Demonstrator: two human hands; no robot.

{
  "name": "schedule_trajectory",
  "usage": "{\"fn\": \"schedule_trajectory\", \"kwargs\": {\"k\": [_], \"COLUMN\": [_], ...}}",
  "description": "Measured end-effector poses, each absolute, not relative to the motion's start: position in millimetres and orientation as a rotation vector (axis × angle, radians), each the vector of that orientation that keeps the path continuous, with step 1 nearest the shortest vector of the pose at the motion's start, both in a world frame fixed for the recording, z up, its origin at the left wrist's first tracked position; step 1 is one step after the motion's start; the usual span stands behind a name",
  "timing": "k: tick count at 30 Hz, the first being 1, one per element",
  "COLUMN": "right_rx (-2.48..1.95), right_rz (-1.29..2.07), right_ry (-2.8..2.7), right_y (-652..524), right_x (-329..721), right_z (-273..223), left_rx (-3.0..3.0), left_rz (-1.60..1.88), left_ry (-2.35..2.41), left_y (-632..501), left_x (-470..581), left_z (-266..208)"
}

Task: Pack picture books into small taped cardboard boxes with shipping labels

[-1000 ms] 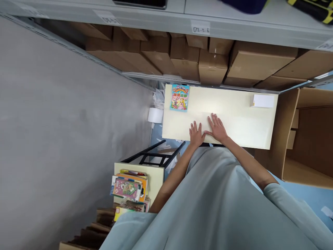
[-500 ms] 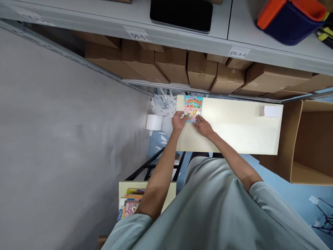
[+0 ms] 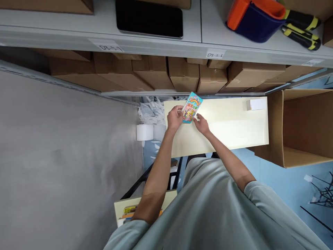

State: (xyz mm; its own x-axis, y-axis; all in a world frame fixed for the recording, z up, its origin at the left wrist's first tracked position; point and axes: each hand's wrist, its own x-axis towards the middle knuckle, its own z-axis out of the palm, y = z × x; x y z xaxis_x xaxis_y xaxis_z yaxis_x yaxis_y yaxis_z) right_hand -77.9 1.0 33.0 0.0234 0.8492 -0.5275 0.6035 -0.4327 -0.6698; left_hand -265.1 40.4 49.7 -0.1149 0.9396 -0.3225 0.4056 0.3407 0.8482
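Note:
A colourful children's book (image 3: pixel 191 108) with a blue border and cartoon figures on its cover is tilted over the cream tabletop (image 3: pixel 229 128). My left hand (image 3: pixel 174 118) grips it by its left edge, thumb on the cover side. Beside the lower right edge of the book is my right hand (image 3: pixel 202 124), its thumb and fingers apart. The thumb tip is close to the book's edge; whether it touches I cannot tell.
A small white box (image 3: pixel 257 104) lies at the table's right end, beside a large open carton (image 3: pixel 277 128). Brown boxes (image 3: pixel 183 73) line the shelf ahead, with a phone (image 3: pixel 149 19) above. More books (image 3: pixel 128 214) are at lower left; a white roll (image 3: pixel 145 132) stands nearby.
The book has gone from lying straight to tilting clockwise, lifted at my left hand. My right hand has come off its cover to the right edge. The view has shifted.

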Motion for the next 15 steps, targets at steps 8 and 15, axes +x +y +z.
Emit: {"fn": "schedule_trajectory", "kwargs": {"k": [8, 15], "right_rx": [-1.653, -1.963], "right_rz": [1.336, 1.312], "right_ry": [-1.001, -0.983], "right_y": [-23, -95], "right_x": [69, 227], "right_z": [60, 61], "left_rx": [0.953, 0.835], "left_rz": [0.846, 0.649], "left_ry": [1.35, 1.38], "left_y": [-15, -72], "left_x": [-157, -14], "left_z": [78, 51]}}
